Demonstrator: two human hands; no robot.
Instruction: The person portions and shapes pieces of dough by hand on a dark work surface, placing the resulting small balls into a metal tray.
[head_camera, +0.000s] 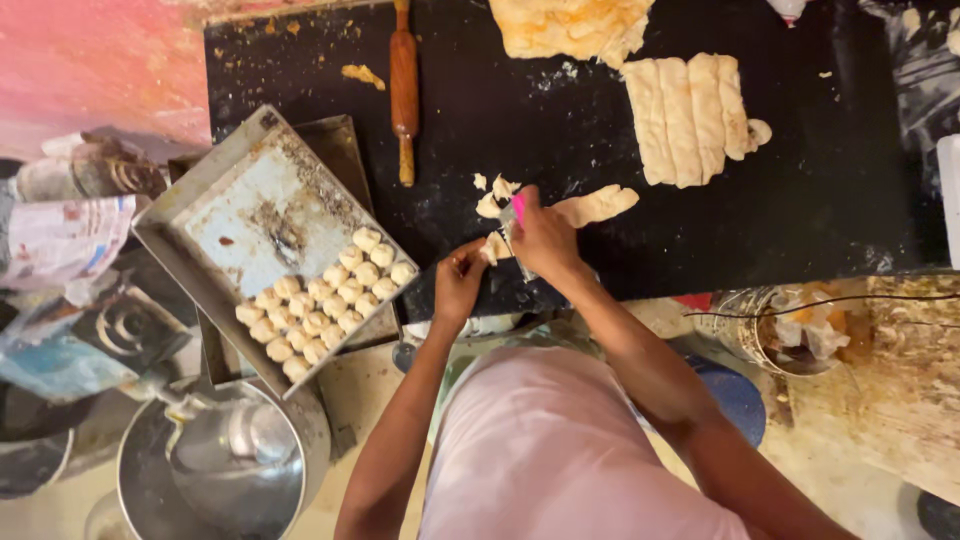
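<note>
Nearest the camera, at six o'clock, is the person's pale pink top. At seven o'clock a steel pot (215, 465) stands on the floor, with crumpled paper and bags (60, 240) at nine o'clock.

The left hand (458, 283), just below centre, has its fingers pinched narrow on a small dough piece (494, 247) at the near edge of the black board (800, 200). The right hand (545, 238), just beside it at one o'clock from the left, is closed on a cutter (517, 208) with a pink handle; its metal blade points down toward the board and touches the dough piece. A few cut scraps (495, 192) lie at twelve o'clock from the hands, and a short dough strip (598, 204) stretches away at three o'clock from the right hand, close to its knuckles.

At nine o'clock from the hands a worn metal tray (250, 200) sits tilted over the board's corner. Small dough balls (325, 300) are packed in rows in its near corner, touching one another.

At four o'clock, below the board, a jar (760, 330) holds crumpled wrapping.

Farther off, at eleven o'clock, a wooden rolling pin (404, 85) lies lengthwise on the board. At one o'clock a slab of dough (690, 118) scored into long strips lies flat, and beyond it, at twelve o'clock by the far edge, is a ragged yellowish dough sheet (570, 25).
</note>
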